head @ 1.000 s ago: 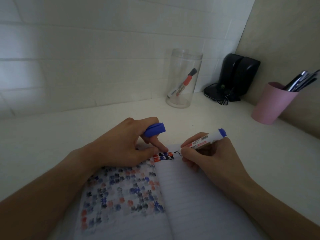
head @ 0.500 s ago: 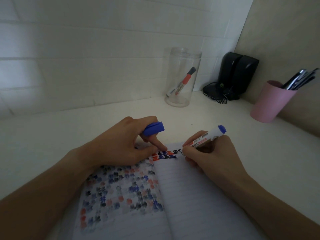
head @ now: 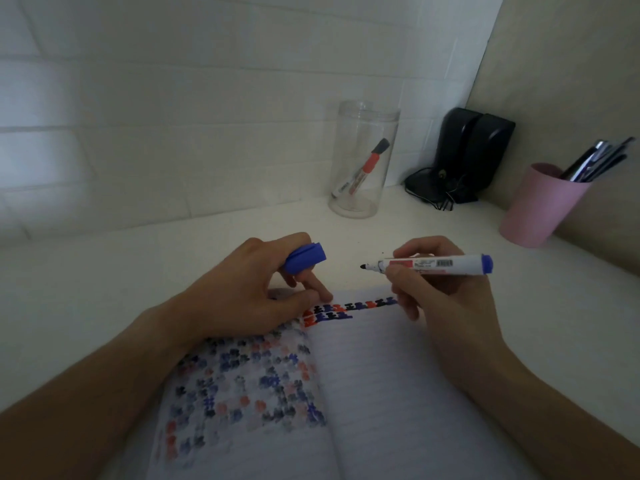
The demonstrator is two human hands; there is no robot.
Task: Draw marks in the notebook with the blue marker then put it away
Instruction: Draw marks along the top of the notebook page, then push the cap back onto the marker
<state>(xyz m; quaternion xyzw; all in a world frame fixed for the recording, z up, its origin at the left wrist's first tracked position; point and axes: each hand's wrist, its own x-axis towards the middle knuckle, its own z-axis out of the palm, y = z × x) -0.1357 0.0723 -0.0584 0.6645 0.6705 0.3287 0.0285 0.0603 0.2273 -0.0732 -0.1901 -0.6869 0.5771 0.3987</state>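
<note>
An open lined notebook (head: 381, 393) lies on the white desk, its left page full of coloured marks and two short rows of marks at the top of the right page. My right hand (head: 446, 299) holds the uncapped blue marker (head: 429, 264) level above the page's top edge, tip pointing left and off the paper. My left hand (head: 249, 299) presses fingertips on the notebook near the spine and pinches the blue cap (head: 305, 258). A clear jar (head: 362, 161) at the back holds a red marker.
A pink cup (head: 536, 209) with several pens stands at the right by the side wall. Black speakers (head: 471, 154) with cables sit in the back corner. A white tiled wall runs behind the desk.
My right hand has lifted the marker off the page and turned it level, tip pointing left. The top row of marks has grown to the right. The left hand has stayed put.
</note>
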